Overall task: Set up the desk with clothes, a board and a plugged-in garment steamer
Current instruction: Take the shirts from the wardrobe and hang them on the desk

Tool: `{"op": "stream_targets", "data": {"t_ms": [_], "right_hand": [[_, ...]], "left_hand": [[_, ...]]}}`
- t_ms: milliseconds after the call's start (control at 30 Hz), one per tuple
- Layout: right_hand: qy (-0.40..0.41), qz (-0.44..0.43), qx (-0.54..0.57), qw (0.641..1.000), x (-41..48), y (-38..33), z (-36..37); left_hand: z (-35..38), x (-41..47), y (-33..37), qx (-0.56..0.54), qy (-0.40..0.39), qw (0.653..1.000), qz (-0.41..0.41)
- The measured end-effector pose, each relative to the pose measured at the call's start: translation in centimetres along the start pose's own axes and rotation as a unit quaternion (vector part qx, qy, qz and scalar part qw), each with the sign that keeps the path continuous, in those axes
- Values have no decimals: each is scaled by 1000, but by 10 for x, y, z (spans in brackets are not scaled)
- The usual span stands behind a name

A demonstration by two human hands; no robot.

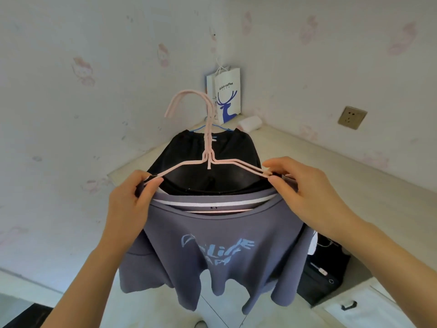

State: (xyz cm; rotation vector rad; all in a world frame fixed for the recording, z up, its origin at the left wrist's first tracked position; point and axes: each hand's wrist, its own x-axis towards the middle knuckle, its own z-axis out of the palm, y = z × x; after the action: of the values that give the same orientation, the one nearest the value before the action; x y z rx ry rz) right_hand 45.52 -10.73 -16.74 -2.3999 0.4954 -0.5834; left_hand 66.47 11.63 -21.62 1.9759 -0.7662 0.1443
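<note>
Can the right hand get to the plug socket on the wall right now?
Probably not yet. The right hand is busy pinching the pink hangers with the grey shirt. Nothing seems to block the way across the desk to the wall socket, so it likely could after letting go.

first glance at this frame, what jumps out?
A grey-blue T-shirt with a pale print hangs mid-frame on pink hangers; the left hand and right hand pinch the hangers' shoulders. Behind it lies black clothing on the desk, and a white paper bag with a blue deer stands in the far corner.
</note>
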Motion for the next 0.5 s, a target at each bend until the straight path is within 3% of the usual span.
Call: {"op": "stream_targets", "data": {"t_ms": [200, 500], "right_hand": [[17, 15, -92, 996, 58, 9, 12], [91, 33, -46, 994, 129, 23, 39]], "left_hand": [[-2, 79, -19, -12, 6, 1000, 9], [11, 171, -49, -2, -8, 999, 44]]}}
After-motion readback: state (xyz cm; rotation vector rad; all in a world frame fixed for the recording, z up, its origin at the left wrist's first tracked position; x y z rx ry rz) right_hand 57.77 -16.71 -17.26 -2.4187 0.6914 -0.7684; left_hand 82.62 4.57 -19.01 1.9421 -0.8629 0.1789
